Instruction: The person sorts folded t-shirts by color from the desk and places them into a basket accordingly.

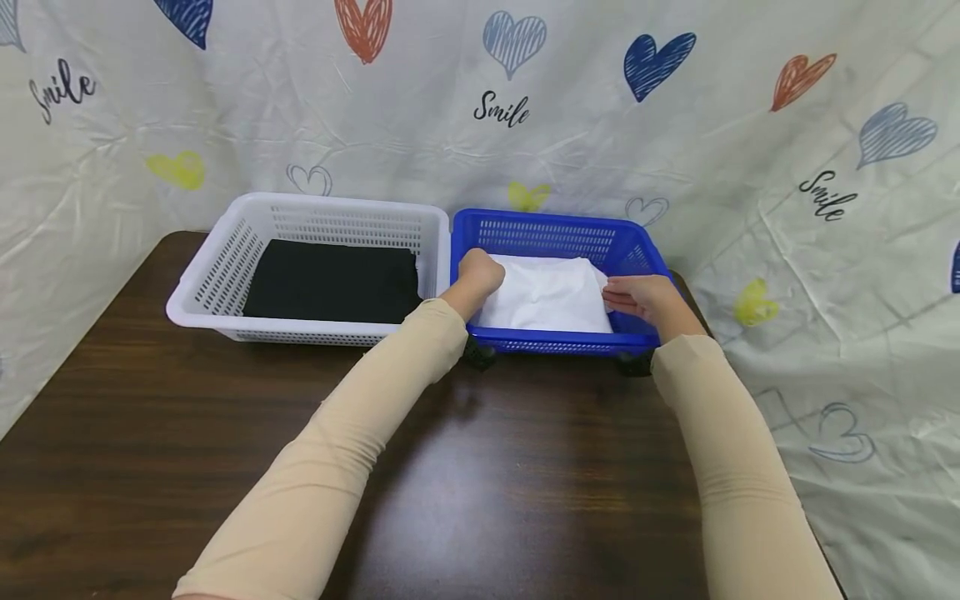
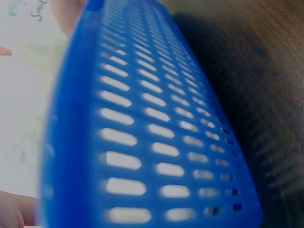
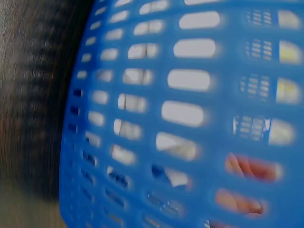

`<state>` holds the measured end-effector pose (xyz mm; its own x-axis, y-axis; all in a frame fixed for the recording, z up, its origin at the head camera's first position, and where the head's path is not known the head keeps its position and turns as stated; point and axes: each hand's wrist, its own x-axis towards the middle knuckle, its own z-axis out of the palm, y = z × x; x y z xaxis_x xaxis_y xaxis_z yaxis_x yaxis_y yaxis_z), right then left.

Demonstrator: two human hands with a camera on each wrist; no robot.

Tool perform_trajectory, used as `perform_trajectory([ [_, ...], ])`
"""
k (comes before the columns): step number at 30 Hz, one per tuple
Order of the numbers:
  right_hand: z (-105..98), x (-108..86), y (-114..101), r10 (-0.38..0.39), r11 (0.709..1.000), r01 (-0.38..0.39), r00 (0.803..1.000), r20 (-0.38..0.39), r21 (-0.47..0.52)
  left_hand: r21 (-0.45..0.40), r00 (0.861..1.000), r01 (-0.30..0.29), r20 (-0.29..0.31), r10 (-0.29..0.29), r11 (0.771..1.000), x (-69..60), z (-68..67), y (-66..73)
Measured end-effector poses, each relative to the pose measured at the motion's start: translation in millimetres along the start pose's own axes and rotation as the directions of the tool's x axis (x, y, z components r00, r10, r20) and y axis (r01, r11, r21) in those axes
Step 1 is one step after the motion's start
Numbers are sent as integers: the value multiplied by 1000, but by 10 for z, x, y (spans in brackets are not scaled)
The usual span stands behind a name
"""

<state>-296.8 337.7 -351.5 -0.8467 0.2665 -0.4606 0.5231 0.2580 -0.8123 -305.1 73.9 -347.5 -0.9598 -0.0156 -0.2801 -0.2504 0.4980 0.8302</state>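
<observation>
A folded white cloth (image 1: 543, 296) lies inside the blue basket (image 1: 562, 337). At the cloth's left edge, my left hand (image 1: 480, 277) grips it with curled fingers, the fingertips hidden from the head view. My right hand (image 1: 651, 298) pinches the cloth's right edge between thumb and fingers. The blue basket's slotted wall (image 2: 128, 114) fills much of the left wrist view, with part of the left hand (image 2: 16, 209) at the lower left corner. Through the slots in the right wrist view, fingers of the right hand (image 3: 251, 168) show in pieces.
Left of the blue basket stands a white basket (image 1: 300, 323) with a folded black cloth (image 1: 333, 279) in it. Both baskets sit at the back of a dark wooden table (image 1: 510, 483). Behind hangs a white curtain (image 1: 420, 117) printed with hearts.
</observation>
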Motion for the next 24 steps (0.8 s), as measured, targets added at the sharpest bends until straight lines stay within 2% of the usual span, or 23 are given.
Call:
perform_trajectory([
  [5, -90, -76, -10, -1, 1000, 1, 998, 69, 6, -59, 999, 5, 49, -2, 998, 21, -100, 6],
  [9, -174, -140, -43, -36, 996, 19, 978, 204, 85, -82, 997, 6, 72, 0, 997, 10, -141, 14],
  [12, -246, -169, -66, -47, 986, -1, 958, 284, 169, -50, 997, -5, 83, 9, 999, -3, -136, 15],
  [17, -327, -216, -71, -58, 958, -40, 942, 330, 283, 31, 995, -40, 89, 37, 999, -23, -89, -13],
  [20, -379, -236, -48, -75, 935, -57, 933, 352, 351, -12, 994, -10, 108, 11, 1000, -23, -82, -35],
  [24, -466, -266, -6, -76, 907, -96, 921, 382, 411, -130, 984, 63, 173, -40, 989, -36, -137, -55],
])
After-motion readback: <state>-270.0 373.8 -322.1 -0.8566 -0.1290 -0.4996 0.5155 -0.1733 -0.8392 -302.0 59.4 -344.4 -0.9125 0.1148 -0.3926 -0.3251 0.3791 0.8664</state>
